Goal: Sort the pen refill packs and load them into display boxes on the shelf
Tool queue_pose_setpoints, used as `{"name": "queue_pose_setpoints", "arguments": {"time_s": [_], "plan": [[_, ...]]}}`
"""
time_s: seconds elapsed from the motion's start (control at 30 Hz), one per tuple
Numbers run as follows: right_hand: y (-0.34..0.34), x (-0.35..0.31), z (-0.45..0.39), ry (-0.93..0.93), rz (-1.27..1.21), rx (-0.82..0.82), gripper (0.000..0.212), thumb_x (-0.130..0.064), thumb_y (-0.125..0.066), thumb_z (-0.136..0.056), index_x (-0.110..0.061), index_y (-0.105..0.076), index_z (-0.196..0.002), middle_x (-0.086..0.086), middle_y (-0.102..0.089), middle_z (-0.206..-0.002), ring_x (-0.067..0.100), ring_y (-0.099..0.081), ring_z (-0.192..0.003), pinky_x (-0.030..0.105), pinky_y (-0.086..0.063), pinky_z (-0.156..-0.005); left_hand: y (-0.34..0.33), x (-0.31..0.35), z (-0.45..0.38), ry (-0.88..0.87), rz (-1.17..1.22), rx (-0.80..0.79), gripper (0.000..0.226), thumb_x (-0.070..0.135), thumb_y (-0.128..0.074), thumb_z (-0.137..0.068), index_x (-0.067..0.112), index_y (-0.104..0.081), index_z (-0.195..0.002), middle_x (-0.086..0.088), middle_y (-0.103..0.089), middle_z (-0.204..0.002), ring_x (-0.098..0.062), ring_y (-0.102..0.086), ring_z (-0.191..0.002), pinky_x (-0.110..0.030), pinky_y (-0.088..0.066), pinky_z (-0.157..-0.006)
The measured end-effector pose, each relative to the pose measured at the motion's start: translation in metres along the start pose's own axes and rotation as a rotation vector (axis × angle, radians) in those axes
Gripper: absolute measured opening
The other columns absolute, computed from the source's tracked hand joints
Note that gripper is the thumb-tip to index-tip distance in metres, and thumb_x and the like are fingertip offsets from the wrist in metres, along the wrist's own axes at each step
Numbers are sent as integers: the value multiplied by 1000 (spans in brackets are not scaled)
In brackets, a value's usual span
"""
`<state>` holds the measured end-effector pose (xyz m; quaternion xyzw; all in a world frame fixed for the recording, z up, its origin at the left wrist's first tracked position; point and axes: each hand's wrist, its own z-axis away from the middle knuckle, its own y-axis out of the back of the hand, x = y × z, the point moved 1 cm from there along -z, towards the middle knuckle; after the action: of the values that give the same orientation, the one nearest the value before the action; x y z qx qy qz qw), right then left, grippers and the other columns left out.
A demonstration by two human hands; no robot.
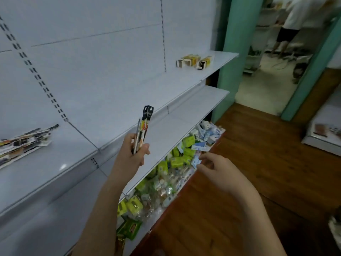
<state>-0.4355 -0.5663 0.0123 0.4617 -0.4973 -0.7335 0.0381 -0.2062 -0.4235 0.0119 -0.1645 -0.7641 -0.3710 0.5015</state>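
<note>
At nine o'clock a loose pile of refill packs [24, 143] lies on the upper shelf [60, 163], fanned out with its long edges running roughly toward two o'clock. Near centre my left hand [132, 154] grips a small bunch of pen refill packs [144, 126], fingers curled round the lower ends. Their long axis stands near upright, the black hang-tab ends pointing to about one o'clock. My right hand [210, 169] hovers at four o'clock, fingers relaxed and holding nothing, above the jumbled green and blue packets [177, 159] on the bottom shelf. The display boxes [195, 60] sit well apart at one o'clock. I judge the grip is low, so the bunch could splay or slip and mix sorts.
</note>
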Motion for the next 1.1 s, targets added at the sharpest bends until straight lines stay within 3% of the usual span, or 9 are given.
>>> {"name": "queue_pose_setpoints", "arguments": {"time_s": [0.13,0.23,0.33,0.47,0.57,0.77,0.83,0.97,1.1], "plan": [[22,40,-31,-46,-9,-2,32,-45,-56,-95,-29,-60,-123,-9,-64,-111,8,-59,-96,38,-54,-86,-50,8,-49,-34,-25,-66,26,27,-55,-99,3,-56,-110,-16,-62,-82,-18,-61,-65,-17,-48,-59],[44,62,-65,-78,7,7,30,-44,-54,-96,-32,-59,-124,-10,-62,-110,4,-58,-94,32,-54,-83,-88,3,-92,-24,19,-115,16,26,-52,-101,18,-60,-111,-1,-66,-82,-15,-65,-67,-25,-54,-68],[70,81,-106,-106,30,29,33,-47,-53,-96,-31,-58,-125,-12,-61,-110,3,-57,-94,27,-53,-81,-126,5,-140,-16,110,-159,12,24,-49,-102,21,-59,-110,1,-61,-76,-19,-60,-60,-27,-50,-60],[112,104,-163,-135,46,30,31,-46,-53,-97,-31,-59,-124,-16,-58,-108,-1,-53,-93,19,-46,-76,-174,22,-203,-63,164,-181,9,31,-53,-101,23,-58,-101,11,-52,-65,-6,-48,-54,-20,-41,-56],[135,128,-198,-163,7,100,21,-41,-54,-98,-32,-62,-115,-18,-59,-104,-2,-54,-92,23,-48,-80,-208,30,-245,-105,137,-198,9,31,-59,-97,29,-55,-90,18,-56,-58,3,-50,-52,-14,-37,-54],[170,178,-273,-179,12,40,25,-43,-53,-98,-31,-60,-120,-15,-59,-108,-3,-52,-88,17,-44,-72,-267,39,-331,-100,83,-172,16,27,-67,-91,18,-60,-102,7,-51,-62,-5,-45,-49,-24,-39,-52],[185,199,-309,-159,8,34,29,-45,-52,-98,-30,-59,-121,-12,-59,-112,1,-54,-92,21,-47,-75,-293,37,-364,-87,58,-135,13,25,-64,-93,16,-59,-102,2,-49,-61,-10,-45,-49,-28,-40,-53],[219,238,-377,-99,35,-50,33,-45,-50,-99,-28,-58,-126,-8,-59,-122,10,-56,-103,31,-50,-88,-344,38,-409,-44,116,-136,10,20,-59,-98,22,-60,-107,3,-50,-58,-11,-47,-48,-22,-42,-50],[263,260,-444,-2,73,-113,31,-42,-51,-99,-24,-60,-122,-5,-60,-118,13,-57,-101,29,-48,-82,-375,58,-457,0,166,-41,10,14,-54,-99,19,-59,-106,0,-58,-71,-12,-56,-55,-17,-47,-55]]}}
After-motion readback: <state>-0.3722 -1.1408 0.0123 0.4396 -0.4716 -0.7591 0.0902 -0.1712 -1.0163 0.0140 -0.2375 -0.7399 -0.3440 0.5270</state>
